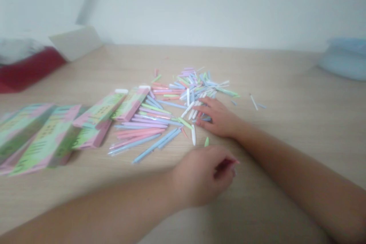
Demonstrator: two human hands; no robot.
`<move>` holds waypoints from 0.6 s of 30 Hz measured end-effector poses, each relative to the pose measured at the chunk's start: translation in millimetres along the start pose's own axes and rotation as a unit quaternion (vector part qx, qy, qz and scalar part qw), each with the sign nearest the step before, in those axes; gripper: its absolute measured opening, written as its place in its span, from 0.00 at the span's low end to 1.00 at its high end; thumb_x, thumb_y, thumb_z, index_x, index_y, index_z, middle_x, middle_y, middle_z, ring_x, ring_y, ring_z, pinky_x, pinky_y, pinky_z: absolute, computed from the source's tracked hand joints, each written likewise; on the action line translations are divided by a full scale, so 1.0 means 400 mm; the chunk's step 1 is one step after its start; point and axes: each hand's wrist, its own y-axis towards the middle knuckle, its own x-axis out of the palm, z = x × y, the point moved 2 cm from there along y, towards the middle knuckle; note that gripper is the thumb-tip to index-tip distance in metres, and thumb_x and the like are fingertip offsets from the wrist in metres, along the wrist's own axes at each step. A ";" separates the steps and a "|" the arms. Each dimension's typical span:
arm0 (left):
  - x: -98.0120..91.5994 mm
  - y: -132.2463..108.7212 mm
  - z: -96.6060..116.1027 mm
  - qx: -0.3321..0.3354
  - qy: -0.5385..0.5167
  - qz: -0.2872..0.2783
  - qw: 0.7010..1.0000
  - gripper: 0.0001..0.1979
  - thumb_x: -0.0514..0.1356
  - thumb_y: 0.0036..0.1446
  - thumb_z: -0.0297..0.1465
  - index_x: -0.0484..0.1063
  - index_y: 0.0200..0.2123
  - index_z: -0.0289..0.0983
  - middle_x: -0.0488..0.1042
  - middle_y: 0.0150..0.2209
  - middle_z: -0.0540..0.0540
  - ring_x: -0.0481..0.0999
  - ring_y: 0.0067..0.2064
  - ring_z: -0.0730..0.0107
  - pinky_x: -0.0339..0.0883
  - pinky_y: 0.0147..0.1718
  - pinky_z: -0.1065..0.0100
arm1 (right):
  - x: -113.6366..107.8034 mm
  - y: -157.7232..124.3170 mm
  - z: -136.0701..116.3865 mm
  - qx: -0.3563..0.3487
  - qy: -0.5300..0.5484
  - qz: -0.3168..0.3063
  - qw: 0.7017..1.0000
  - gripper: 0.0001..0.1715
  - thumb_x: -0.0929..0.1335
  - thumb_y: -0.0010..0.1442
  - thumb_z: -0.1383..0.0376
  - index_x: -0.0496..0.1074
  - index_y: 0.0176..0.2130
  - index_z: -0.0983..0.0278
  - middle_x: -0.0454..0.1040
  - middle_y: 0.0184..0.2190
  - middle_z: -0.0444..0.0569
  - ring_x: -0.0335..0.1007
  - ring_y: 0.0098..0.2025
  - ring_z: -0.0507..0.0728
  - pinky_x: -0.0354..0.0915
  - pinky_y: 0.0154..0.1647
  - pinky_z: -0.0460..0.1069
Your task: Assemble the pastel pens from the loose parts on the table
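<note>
A loose heap of thin pastel plastic sticks [177,110] in pink, blue, green and white lies spread over the wooden table [286,76]. My right hand [219,118] rests flat at the heap's right side, fingers apart and touching several sticks. It seems to hold none. My left hand [203,175] is nearer the camera, fingers curled on a dark pink stick [225,166] whose tip pokes out. A white stick [193,135] and a small green piece [206,142] lie between my hands. Several pink-and-green printed cardboard boxes [42,137] lie at the left.
Bare wood stretches to the right of my hands, with a few stray sticks [254,101] there. At the far left are a red item [28,70] and a white box [76,42]. A pale blue bag [344,59] sits at the far right, before a white wall [228,4].
</note>
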 end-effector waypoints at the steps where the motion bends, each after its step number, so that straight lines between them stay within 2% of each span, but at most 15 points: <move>1: 0.000 0.000 0.000 0.000 0.000 0.000 1.000 0.08 0.59 0.62 0.32 0.78 0.40 0.38 0.83 0.36 0.47 0.82 0.36 0.67 0.74 0.34 0.70 | 0.000 0.000 0.000 -0.005 0.004 0.002 1.000 0.34 0.66 0.69 0.47 0.72 0.65 0.62 0.64 0.69 0.64 0.57 0.72 0.72 0.54 0.71 0.69; 8: 0.000 -0.001 -0.003 -0.001 -0.003 0.002 1.000 0.08 0.60 0.62 0.32 0.78 0.41 0.39 0.83 0.37 0.47 0.82 0.37 0.67 0.75 0.36 0.70 | -0.003 0.000 -0.002 -0.010 0.025 0.012 1.000 0.32 0.67 0.69 0.50 0.72 0.64 0.64 0.68 0.67 0.62 0.59 0.71 0.70 0.55 0.71 0.66; 14: 0.001 0.000 -0.002 -0.003 -0.006 -0.003 1.000 0.07 0.59 0.63 0.32 0.78 0.40 0.39 0.83 0.37 0.46 0.81 0.37 0.66 0.75 0.35 0.70 | -0.010 0.002 -0.011 -0.016 0.013 -0.012 1.000 0.36 0.65 0.70 0.48 0.66 0.69 0.64 0.63 0.71 0.62 0.54 0.73 0.71 0.51 0.72 0.68; 18: 0.000 0.000 -0.002 -0.002 0.000 -0.004 1.000 0.07 0.59 0.64 0.32 0.77 0.41 0.39 0.83 0.36 0.47 0.81 0.37 0.67 0.74 0.35 0.70 | -0.015 0.006 -0.016 -0.038 0.023 -0.007 0.999 0.33 0.66 0.70 0.49 0.70 0.65 0.64 0.67 0.67 0.62 0.59 0.70 0.71 0.54 0.71 0.67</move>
